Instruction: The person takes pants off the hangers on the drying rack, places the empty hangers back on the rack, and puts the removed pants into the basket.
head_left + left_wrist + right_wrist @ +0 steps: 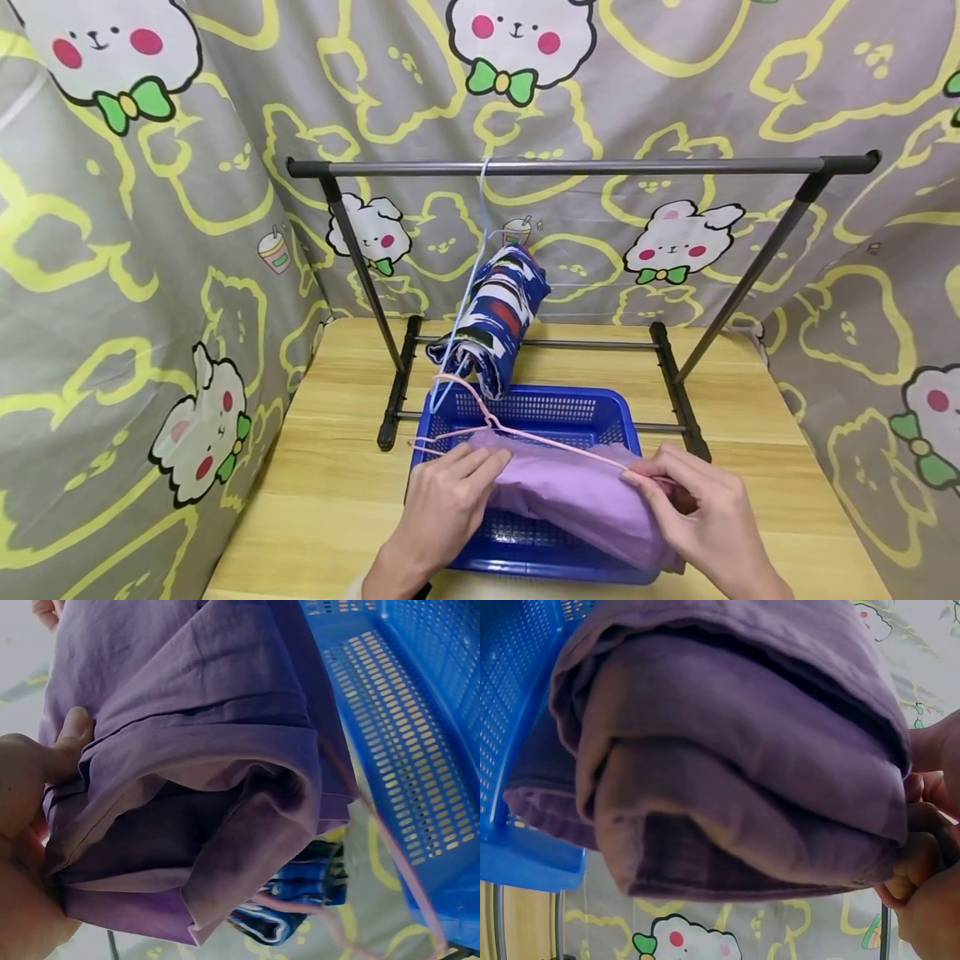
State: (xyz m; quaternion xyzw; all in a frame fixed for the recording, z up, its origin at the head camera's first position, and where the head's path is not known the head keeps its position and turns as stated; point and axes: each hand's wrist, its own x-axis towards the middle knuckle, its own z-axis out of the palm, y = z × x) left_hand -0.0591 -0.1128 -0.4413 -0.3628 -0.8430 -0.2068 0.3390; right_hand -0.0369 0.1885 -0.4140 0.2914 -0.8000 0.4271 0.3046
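Note:
A folded purple garment [562, 483] lies draped over a pink hanger [551, 439] above a blue basket [551, 572]. My left hand [450, 504] grips the garment's left part; in the left wrist view its thumb presses on the cloth beside an open, hollow fold. At the other end, my right hand [705, 512] pinches the cloth together with the hanger's arm. Several rolled layers of the garment [742, 780] show in the right wrist view, with the right fingers curled at their edge. Parts of the hanger are hidden under the cloth.
Behind the basket stands a grey metal rack [600, 167]. A light blue hanger [467, 296] hangs from its bar, bearing a blue, white and red patterned garment [498, 308]. Patterned curtains [187, 292] enclose the wooden table [300, 500] at the back and sides.

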